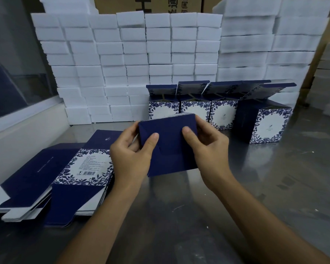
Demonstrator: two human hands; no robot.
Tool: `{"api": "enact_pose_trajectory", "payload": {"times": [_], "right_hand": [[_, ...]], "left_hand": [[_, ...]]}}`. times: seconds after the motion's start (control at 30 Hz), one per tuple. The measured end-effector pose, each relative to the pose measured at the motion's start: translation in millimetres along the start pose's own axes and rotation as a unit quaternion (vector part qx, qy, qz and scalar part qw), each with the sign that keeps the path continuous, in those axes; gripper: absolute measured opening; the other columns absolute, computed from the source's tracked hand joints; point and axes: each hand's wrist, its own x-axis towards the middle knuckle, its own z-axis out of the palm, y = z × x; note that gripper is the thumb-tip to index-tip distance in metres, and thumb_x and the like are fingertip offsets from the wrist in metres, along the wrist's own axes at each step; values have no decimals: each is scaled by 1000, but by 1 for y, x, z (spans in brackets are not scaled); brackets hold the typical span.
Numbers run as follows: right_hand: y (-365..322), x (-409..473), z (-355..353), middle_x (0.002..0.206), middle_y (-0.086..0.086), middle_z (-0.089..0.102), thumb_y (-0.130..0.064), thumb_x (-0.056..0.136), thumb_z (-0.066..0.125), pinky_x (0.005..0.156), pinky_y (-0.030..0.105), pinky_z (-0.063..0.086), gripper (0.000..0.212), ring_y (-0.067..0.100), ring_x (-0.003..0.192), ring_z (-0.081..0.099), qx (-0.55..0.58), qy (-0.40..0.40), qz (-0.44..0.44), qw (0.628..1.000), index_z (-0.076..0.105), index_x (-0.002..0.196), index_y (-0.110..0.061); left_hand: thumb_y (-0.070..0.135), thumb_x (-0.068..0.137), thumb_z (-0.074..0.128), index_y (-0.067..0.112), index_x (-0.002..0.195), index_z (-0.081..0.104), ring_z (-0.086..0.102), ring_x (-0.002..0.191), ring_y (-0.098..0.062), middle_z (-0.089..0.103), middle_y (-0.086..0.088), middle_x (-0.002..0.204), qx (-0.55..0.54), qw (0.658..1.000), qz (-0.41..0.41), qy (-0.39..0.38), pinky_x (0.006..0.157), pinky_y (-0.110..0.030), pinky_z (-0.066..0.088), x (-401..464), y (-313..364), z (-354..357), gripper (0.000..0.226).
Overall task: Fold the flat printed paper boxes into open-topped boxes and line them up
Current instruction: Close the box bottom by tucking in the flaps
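Note:
Both hands hold a dark blue paper box [170, 145] above the steel table, its folded bottom facing me. My left hand [131, 155] grips its left side with the thumb pressed on the bottom flaps. My right hand [206, 147] grips the right side, thumb on the flaps too. A stack of flat printed boxes [65, 174] lies on the table to the left. Behind the held box, several folded boxes [223, 113] with blue floral print stand in a row with lids raised; the rightmost one [265, 122] stands nearer to me.
A wall of white foam blocks [133, 60] is stacked behind the row, with cardboard cartons above it. A pale ledge and window [17, 111] run along the left. The steel table [198, 216] shows bare metal in front of me and to the right.

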Motion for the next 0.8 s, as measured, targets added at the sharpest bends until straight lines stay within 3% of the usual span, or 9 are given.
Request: {"api": "enact_pose_trajectory", "payload": {"times": [0.1, 0.2, 0.3, 0.37, 0.43, 0.57, 0.8], "right_hand": [[3, -2, -2, 133, -2, 66, 9, 90, 66, 99, 27, 53, 64, 9, 119, 63, -48, -66, -18, 996, 49, 141, -27], [8, -1, -5, 138, -4, 62, 8, 88, 69, 93, 24, 55, 79, 10, 120, 62, -74, -82, -26, 994, 38, 150, -28], [11, -1, -4, 136, -7, 62, 8, 85, 71, 84, 19, 55, 83, 6, 116, 64, -91, -76, -43, 992, 37, 149, -31], [13, -1, -3, 127, -22, 62, 9, 83, 73, 82, 19, 55, 81, 3, 110, 64, -101, -57, -61, 991, 43, 143, -36], [13, -1, -2, 120, -32, 60, 8, 80, 75, 83, 18, 54, 77, 1, 107, 63, -117, -28, -87, 989, 47, 135, -40], [12, -5, 3, 115, -36, 57, 2, 77, 80, 79, 12, 50, 75, -1, 103, 62, -129, 17, -130, 983, 46, 120, -49], [17, -7, 8, 108, -38, 54, -5, 73, 85, 75, 12, 50, 73, -4, 97, 61, -148, 27, -142, 978, 44, 110, -53]], "left_hand": [[-1, 85, 73, 21, 151, 37, 62, 114, 4, 62, 16, 125, 73, 995, 18, -62, 93, -22, 54, 0, -3, -5, 78], [-2, 85, 72, 35, 153, 22, 56, 118, 9, 56, 10, 138, 118, 988, 42, -91, 100, -30, 52, -1, -2, -5, 92], [-2, 83, 74, 34, 151, 28, 56, 117, 10, 56, 11, 136, 118, 989, 63, -66, 97, -28, 54, -4, -3, -3, 90], [-2, 80, 77, 25, 148, 39, 56, 119, 8, 56, 16, 132, 126, 987, 87, -41, 93, -22, 54, -5, -4, -2, 83], [-1, 77, 80, 19, 142, 45, 59, 117, -1, 59, 8, 131, 150, 981, 123, -15, 87, -17, 54, -7, -5, -1, 77], [3, 73, 81, 14, 135, 47, 61, 110, -20, 53, 2, 131, 229, 951, 205, 30, 79, -27, 57, -11, -4, 2, 72], [9, 71, 85, 16, 133, 44, 56, 111, -14, 48, 11, 128, 242, 942, 224, 55, 84, -36, 55, -10, -2, 1, 75]]}}
